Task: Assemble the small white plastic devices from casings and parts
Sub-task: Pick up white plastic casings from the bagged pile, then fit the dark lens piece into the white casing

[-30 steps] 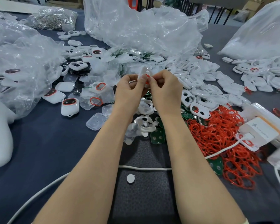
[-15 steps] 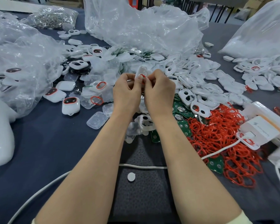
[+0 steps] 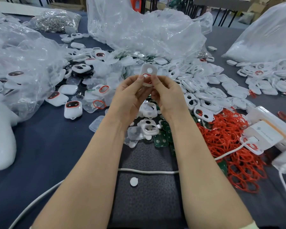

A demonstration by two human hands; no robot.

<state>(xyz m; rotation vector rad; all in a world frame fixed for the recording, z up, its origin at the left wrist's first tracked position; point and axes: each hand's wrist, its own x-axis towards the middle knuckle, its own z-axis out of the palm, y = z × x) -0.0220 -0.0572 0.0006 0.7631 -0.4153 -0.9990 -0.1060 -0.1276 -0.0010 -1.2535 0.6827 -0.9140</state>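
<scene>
My left hand (image 3: 130, 96) and my right hand (image 3: 168, 95) both pinch one small white casing (image 3: 148, 71) held upright above the table's middle. A red ring (image 3: 146, 76) sits in its lower opening between my fingertips. Under my hands lie loose white casings (image 3: 149, 127), clear plastic covers (image 3: 134, 133) and green circuit boards (image 3: 161, 140). A heap of red rings (image 3: 229, 142) spreads at the right. Finished devices with red-rimmed windows (image 3: 72, 109) lie at the left.
Crumpled clear plastic bags (image 3: 147, 30) fill the back and left. More white casings (image 3: 210, 90) are piled right of centre. A white charger box (image 3: 264, 134) with a white cable (image 3: 147, 171) sits at the right. A dark mat (image 3: 147, 200) lies near me with a white disc (image 3: 133, 181).
My hands have turned the casing so its flat face with the round hole shows above my fingers. The hands sit slightly apart now, thumbs still on the red ring.
</scene>
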